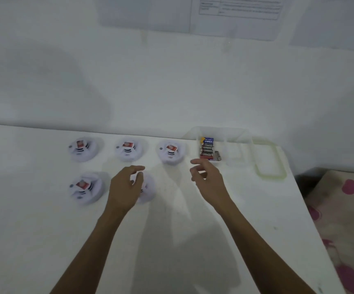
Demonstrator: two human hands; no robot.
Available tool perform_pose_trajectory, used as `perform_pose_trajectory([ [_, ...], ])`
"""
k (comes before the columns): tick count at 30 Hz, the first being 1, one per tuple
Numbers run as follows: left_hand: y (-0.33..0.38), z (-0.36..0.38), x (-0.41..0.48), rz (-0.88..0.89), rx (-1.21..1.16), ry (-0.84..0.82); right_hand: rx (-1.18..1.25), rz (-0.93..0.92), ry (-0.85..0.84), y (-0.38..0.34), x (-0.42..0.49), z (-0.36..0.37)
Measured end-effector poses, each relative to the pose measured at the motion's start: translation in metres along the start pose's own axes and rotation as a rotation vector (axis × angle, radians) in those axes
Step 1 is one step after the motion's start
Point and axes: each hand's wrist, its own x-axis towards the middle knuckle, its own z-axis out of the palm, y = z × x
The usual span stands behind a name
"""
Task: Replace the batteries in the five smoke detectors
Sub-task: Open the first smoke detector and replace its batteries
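Head view, round white detectors (82, 149) (red-labelled)

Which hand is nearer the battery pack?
Right. Right hand hovers just short of the battery pack; left hand is well to its left, over a front-row detector.

Matt white table (172, 240); smooth white plastic smoke detectors (82, 149); clear plastic container (238, 143).

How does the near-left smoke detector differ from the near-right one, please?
The near-left smoke detector lies fully in view with its red label showing; the near-right smoke detector is half hidden behind the left hand, no label visible. Both are white, round and rest on the table.
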Motion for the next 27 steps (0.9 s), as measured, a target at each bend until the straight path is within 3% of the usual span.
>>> perform_pose_trajectory([
  [9,-0.040,-0.022,-0.011,-0.013,-0.021,-0.133,-0.052,0.128,-0.139,0.005,-0.012,0.098],
  [13,-0.057,-0.021,-0.009,-0.110,-0.055,-0.261,-0.092,0.178,-0.103,0.011,-0.020,0.124],
  [19,-0.056,-0.020,-0.008,-0.144,-0.226,-0.258,-0.085,0.190,-0.049,0.009,-0.026,0.139],
  [27,-0.048,-0.030,-0.006,-0.331,-0.399,-0.288,0.155,0.185,0.064,-0.010,-0.049,0.135],
])
